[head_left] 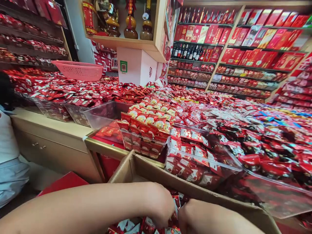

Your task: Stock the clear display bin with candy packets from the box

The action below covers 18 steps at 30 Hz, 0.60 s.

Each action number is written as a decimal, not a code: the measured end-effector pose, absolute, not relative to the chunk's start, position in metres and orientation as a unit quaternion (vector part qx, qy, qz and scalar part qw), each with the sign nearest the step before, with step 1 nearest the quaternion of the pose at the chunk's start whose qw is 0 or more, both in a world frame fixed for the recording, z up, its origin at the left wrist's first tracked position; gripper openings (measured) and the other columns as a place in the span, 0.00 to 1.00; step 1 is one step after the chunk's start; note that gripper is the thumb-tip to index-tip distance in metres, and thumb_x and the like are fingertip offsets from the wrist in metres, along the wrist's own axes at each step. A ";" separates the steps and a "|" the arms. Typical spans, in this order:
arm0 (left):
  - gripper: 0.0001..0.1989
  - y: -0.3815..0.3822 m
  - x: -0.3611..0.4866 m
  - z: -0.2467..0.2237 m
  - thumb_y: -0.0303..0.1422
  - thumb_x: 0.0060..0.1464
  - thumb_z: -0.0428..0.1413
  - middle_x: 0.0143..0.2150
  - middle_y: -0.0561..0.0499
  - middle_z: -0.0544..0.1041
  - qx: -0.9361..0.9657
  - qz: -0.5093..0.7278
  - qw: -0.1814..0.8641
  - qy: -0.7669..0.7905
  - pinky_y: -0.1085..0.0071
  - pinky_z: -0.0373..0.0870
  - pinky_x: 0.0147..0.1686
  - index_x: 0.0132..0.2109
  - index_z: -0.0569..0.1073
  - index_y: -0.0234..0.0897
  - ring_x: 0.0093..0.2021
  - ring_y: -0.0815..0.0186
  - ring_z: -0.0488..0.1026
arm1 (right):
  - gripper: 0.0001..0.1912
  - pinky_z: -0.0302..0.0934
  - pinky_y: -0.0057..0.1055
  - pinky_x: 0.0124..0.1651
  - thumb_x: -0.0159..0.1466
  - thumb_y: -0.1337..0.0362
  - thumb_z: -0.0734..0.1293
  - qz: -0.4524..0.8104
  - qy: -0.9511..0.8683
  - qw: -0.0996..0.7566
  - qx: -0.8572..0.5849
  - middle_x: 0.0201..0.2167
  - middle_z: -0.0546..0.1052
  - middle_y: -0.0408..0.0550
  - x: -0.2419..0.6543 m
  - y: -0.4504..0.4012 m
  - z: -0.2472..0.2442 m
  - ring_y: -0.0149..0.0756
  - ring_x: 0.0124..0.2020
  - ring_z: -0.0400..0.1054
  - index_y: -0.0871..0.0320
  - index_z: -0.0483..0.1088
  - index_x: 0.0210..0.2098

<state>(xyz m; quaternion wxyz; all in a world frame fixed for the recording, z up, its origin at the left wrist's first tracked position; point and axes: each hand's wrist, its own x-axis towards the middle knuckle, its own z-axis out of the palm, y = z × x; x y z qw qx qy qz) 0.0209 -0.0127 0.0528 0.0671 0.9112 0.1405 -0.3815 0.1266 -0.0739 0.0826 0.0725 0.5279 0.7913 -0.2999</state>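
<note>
Plainly, the left hand (166, 211) and right hand (185, 213) were both inside one cardboard box (152, 172), among red-and-white packets (148, 224) too many to count; what they gripped I couldn't tell. Beyond showed one pink basket (79, 70) and one green QR-code sign (123, 66).

The box (158, 175) is brown, its packets (148, 224) red and white, the basket (79, 72) pink, the sign (123, 66) green with black and white squares
</note>
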 end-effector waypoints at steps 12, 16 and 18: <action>0.19 -0.006 0.014 0.034 0.28 0.40 0.52 0.35 0.41 0.77 0.917 -0.355 0.116 0.140 0.73 0.55 0.14 0.44 0.72 0.36 0.32 0.56 0.73 | 0.06 0.56 0.27 0.27 0.51 0.70 0.64 -0.007 0.733 0.054 0.678 0.28 0.77 0.51 0.181 0.045 0.129 0.39 0.31 0.69 0.59 0.73 0.28; 0.21 -0.006 0.012 0.048 0.25 0.40 0.51 0.36 0.42 0.76 0.923 -0.337 0.138 0.125 0.74 0.54 0.14 0.45 0.72 0.35 0.32 0.57 0.73 | 0.08 0.54 0.26 0.26 0.50 0.73 0.63 -0.002 0.744 0.075 0.664 0.28 0.77 0.48 0.185 0.054 0.110 0.37 0.30 0.69 0.58 0.71 0.28; 0.22 -0.006 0.011 0.055 0.24 0.42 0.51 0.38 0.44 0.76 0.932 -0.306 0.168 0.094 0.74 0.54 0.15 0.47 0.70 0.37 0.32 0.60 0.73 | 0.09 0.54 0.25 0.27 0.50 0.74 0.62 0.015 0.746 0.073 0.661 0.30 0.76 0.48 0.188 0.055 0.108 0.36 0.32 0.69 0.58 0.70 0.29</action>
